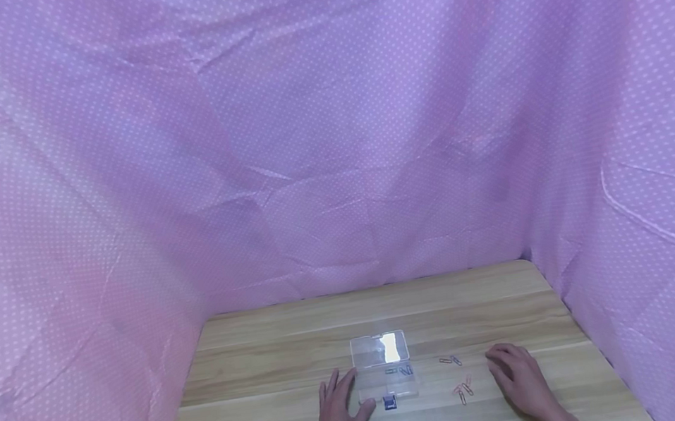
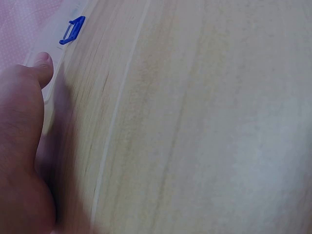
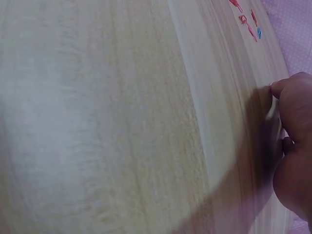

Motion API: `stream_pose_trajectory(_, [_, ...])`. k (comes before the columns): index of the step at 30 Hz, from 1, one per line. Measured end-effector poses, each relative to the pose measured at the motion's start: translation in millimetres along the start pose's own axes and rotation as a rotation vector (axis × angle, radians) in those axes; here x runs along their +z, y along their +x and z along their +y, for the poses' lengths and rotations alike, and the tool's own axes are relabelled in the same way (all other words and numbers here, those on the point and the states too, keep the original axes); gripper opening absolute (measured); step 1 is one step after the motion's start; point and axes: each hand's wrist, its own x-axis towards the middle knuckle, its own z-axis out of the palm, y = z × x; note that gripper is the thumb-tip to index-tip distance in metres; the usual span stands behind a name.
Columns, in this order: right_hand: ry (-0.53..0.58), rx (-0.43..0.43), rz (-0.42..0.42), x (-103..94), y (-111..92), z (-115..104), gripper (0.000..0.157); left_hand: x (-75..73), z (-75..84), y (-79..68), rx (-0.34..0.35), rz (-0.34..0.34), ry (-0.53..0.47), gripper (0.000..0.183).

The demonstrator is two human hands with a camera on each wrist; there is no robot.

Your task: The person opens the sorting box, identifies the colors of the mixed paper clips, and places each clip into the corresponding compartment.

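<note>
Your left hand [image 1: 342, 416] rests at the left side of a clear plastic box [image 1: 373, 386]. Its fingers are long and spread out, and its thumb is by the box's front edge near the left corner. It touches the box but does not squeeze it. The box sits on the wooden table [image 1: 255, 363] in front of you, with its lid [image 1: 368, 353] folded back, away from you. A blue latch [image 1: 390, 402] sticks out at the front. Some blue paper clips [image 1: 406, 371] lie toward the right side of the box, and you can't tell which little room they are in.

Your right hand [image 1: 522, 378] is low over the table, right of the box, with bent fingers. You can't tell if it pinches something. Loose clips lie between it and the box: a few red paper clips [image 1: 462, 397] nearer you, and a blue one [image 1: 456, 360] beside an orange one [image 1: 445, 360] farther back. Pink dotted cloth [image 1: 323, 98] hangs around the table.
</note>
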Motion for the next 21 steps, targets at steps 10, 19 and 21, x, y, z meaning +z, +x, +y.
stream_pose_trajectory(10, [-0.009,0.006,-0.004,2.5,-0.1,3.2,0.023,2.4,-0.9,-0.7,0.025,0.041,0.003,0.072])
stream_pose_trajectory(19, [-0.004,0.058,-0.004,-0.2,1.2,-2.8,0.025,0.4,-1.6,0.5,0.006,0.007,0.003,0.072])
stream_pose_trajectory(21, [-0.015,0.069,0.000,-0.8,1.2,-4.5,0.026,0.6,-2.5,0.4,-0.002,0.001,0.008,0.073])
